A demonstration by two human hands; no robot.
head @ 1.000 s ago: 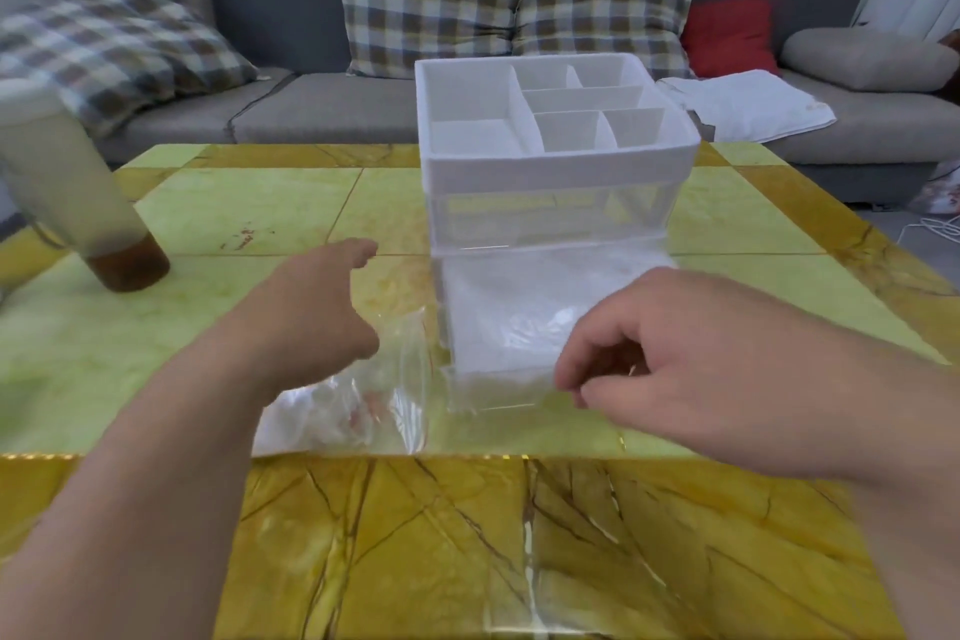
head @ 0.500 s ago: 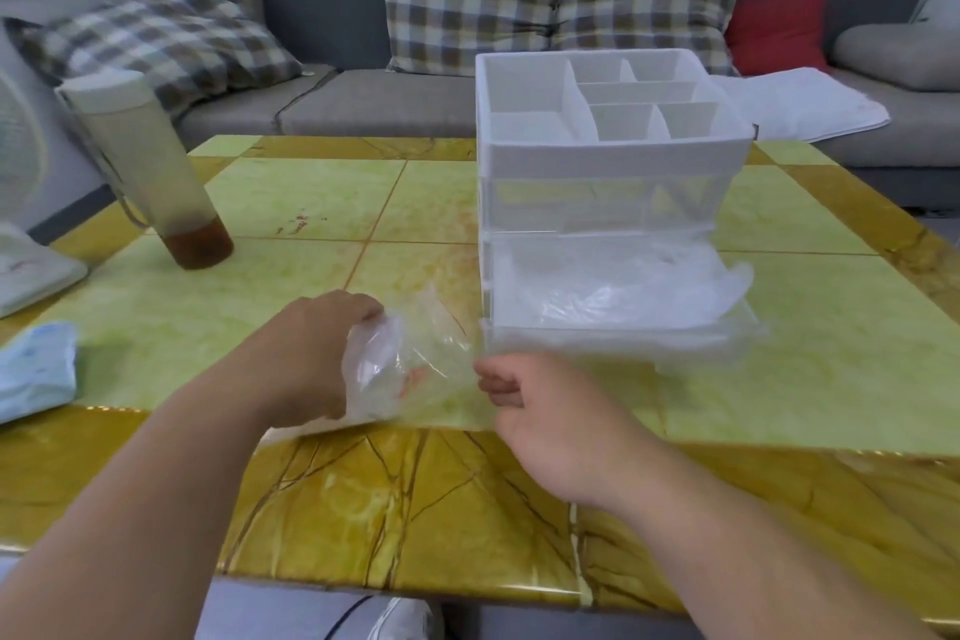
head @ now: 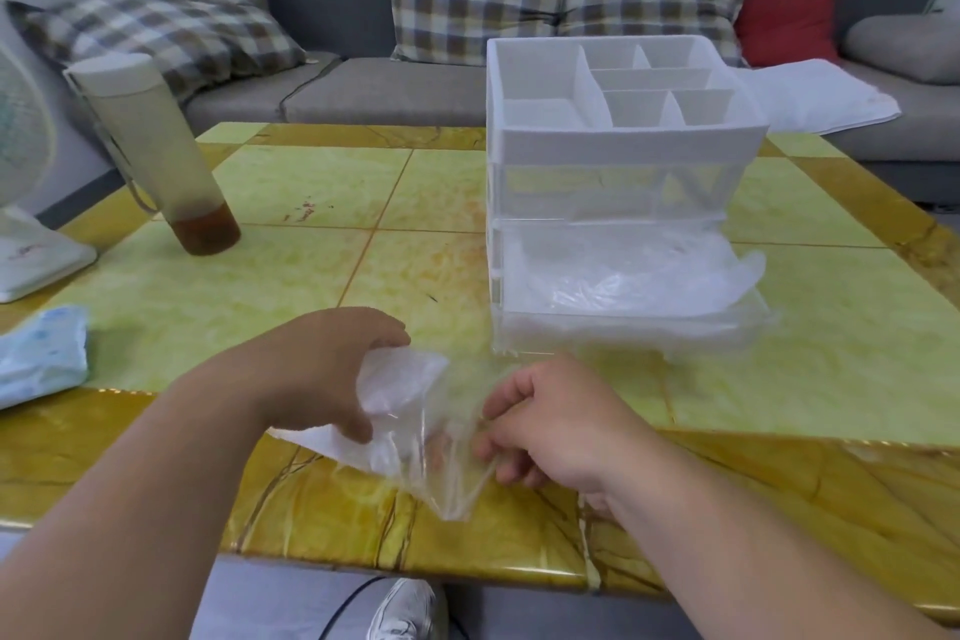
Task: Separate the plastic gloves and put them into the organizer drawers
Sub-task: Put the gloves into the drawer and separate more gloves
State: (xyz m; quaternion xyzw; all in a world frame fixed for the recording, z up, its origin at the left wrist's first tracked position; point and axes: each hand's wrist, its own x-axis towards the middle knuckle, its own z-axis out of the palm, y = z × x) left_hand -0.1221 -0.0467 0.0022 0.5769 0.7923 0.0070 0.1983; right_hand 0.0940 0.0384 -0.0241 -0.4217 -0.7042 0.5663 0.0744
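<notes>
A bunch of clear plastic gloves (head: 410,424) lies at the table's near edge. My left hand (head: 322,369) grips its left part, fingers curled over the crumpled plastic. My right hand (head: 550,424) pinches the right side of the same bunch. Behind them stands the white organizer (head: 623,140) with a divided top tray. Its lower drawer (head: 623,327) is pulled out toward me and holds several clear gloves (head: 639,276), some spilling over the right side.
A tall bottle (head: 156,151) with brown liquid at its bottom stands at the left of the yellow-green table (head: 291,276). A blue packet (head: 36,359) and a fan base (head: 31,260) lie at the far left. A sofa with checked cushions runs behind.
My right hand came back from the open drawer to the bunch of gloves and took hold of its right side. My left hand closed on the bunch and lifted it slightly.
</notes>
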